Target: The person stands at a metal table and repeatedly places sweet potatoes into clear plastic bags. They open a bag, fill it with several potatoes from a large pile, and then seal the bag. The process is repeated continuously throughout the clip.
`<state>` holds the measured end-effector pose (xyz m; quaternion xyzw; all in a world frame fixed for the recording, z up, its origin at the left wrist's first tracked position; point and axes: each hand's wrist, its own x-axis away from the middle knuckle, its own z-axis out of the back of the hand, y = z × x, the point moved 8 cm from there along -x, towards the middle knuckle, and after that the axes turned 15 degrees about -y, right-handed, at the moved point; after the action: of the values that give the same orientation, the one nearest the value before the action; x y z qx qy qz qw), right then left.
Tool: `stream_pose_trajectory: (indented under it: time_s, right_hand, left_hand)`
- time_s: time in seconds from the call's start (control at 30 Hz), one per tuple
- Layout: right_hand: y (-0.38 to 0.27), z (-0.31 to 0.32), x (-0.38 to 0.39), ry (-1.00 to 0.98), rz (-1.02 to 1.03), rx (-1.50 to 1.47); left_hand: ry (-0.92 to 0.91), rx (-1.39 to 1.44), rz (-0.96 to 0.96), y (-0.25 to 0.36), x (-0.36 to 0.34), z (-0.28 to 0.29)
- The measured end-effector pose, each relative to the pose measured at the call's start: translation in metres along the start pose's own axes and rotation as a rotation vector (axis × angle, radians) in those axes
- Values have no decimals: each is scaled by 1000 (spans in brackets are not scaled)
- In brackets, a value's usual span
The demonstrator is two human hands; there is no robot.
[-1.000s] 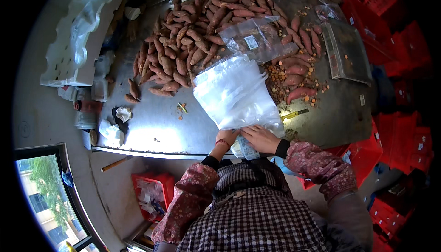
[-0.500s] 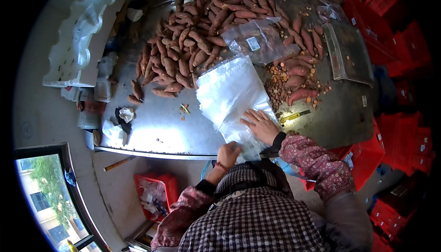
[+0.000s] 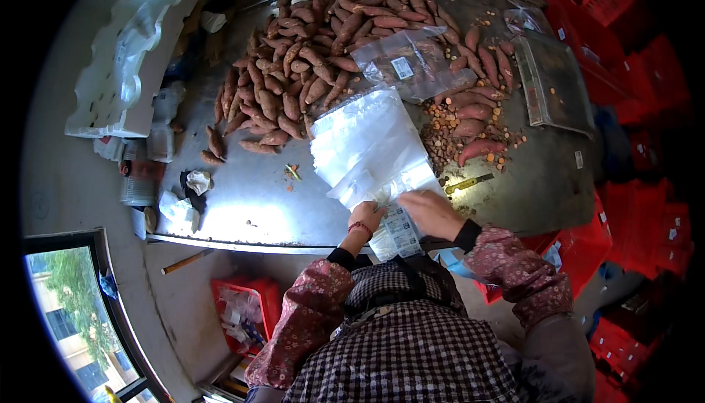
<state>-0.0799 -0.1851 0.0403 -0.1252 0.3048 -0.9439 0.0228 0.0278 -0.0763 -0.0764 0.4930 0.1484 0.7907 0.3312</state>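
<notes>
A stack of clear plastic bags (image 3: 367,138) lies fanned out on the metal table in front of me. On the near end of it is a strip of printed white labels (image 3: 399,234), reaching past the table edge toward my body. My left hand (image 3: 367,216) is closed at the left side of the strip, its fingertips on it. Just to the right, my right hand (image 3: 432,213) is curled over the bags with its fingertips together. Whatever it may pinch is hidden. A yellow utility knife (image 3: 468,183) rests to the right of that hand.
Sweet potatoes (image 3: 294,72) are heaped at the back, with cut pieces (image 3: 440,135) at the right. A clear bag (image 3: 411,65) lies on the heap. A shallow tray (image 3: 554,83) sits far right, a white foam box (image 3: 128,65) left. Red crates (image 3: 246,311) stand around the table.
My left hand has moved up onto the label strip, now in plain view. My right hand has gone from lying flat on the bags to curled, slightly nearer me.
</notes>
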Motion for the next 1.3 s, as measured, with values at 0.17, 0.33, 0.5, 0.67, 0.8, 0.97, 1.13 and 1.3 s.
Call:
stream_pose_trajectory:
  time_s: [0.17,0.33,0.5,0.67,0.8,0.97,1.13,1.3]
  right_hand:
    - [-5,-42,-4,-95,14,239]
    - [1,-51,-3,-92,-9,275]
    - [1,-53,-6,-124,-2,319]
    - [4,-40,-3,-116,28,154]
    - [17,-31,-1,29,65,350]
    - [38,24,-49,283,-52,103]
    - [-20,152,-42,675,60,-38]
    - [-43,-9,-14,-159,155,-88]
  left_hand:
    - [137,84,-36,-5,13,1]
    - [-29,41,-75,-12,31,-17]
    - [-69,351,-34,7,10,-40]
    - [-149,278,-309,54,91,-41]
    - [-265,188,-501,49,121,-50]
    - [-254,363,-474,45,108,-30]
    - [-108,218,8,-32,17,-33]
    - [-130,88,146,-22,9,-34]
